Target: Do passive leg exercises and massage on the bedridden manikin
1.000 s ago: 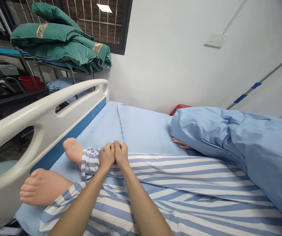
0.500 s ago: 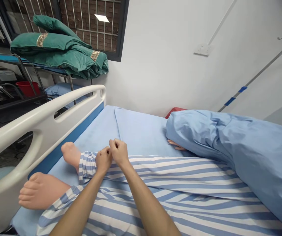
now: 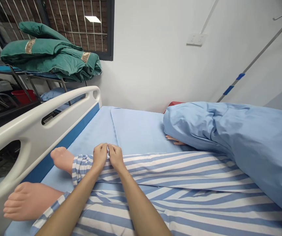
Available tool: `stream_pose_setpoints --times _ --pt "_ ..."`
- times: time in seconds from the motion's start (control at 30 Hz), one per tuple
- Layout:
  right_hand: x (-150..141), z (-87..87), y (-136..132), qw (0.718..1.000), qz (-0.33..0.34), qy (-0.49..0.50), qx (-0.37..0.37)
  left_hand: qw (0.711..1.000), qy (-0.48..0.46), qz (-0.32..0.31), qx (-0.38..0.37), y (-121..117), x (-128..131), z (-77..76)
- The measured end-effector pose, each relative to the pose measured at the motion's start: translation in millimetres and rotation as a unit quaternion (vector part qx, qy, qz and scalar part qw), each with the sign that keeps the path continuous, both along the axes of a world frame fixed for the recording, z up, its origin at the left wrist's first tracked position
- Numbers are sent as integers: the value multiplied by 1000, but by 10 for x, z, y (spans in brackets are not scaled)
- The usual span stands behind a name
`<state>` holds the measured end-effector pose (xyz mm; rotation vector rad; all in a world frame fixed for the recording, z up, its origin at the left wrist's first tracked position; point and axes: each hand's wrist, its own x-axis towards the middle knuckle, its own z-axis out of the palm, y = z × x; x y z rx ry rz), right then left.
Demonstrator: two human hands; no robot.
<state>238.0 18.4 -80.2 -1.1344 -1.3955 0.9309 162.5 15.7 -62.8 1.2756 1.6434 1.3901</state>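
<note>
My left hand (image 3: pixel 100 155) and my right hand (image 3: pixel 115 156) are side by side over the far lower leg of a smooth, manikin-like figure. Both are closed, with fingertips almost meeting. Whatever they may pinch is hidden behind the fingers. Beneath them are blue-and-white striped trousers (image 3: pixel 170 167), bunched at the far ankle. The far foot (image 3: pixel 62 158) and the near foot (image 3: pixel 30 200) stick out bare from the cuffs. A folded light-blue quilt (image 3: pixel 229 137) covers the upper part of the figure, whose fingers (image 3: pixel 174 140) peek out below its edge.
A cream bed-end board (image 3: pixel 64 108) rises at the left beyond the feet. The light-blue sheet (image 3: pixel 138 127) stretches toward the white wall. Green folded bedding (image 3: pixel 52 55) lies on a rack under the barred window. A metal pole (image 3: pixel 256 62) slants at the right.
The view has shifted a little, so the bed and feet appear farther left. My right hand has come down level with the left, and a narrow gap now shows between them.
</note>
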Motion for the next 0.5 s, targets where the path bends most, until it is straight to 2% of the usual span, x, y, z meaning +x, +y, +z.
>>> stream_pose_setpoints --times 0.07,0.13,0.23,0.33,0.5 --pt "19 9 15 998 10 53 -19 993 -109 22 32 45 101 93" --pt "39 15 22 995 12 93 -36 989 -137 48 42 56 192 92" --pt "55 16 21 992 -14 117 -41 996 -24 78 32 18 263 -69" --pt "44 -1 18 992 -37 112 -34 993 83 75 38 -24 259 -245" --pt "43 19 25 997 -43 43 -39 990 119 62 43 -23 222 -306"
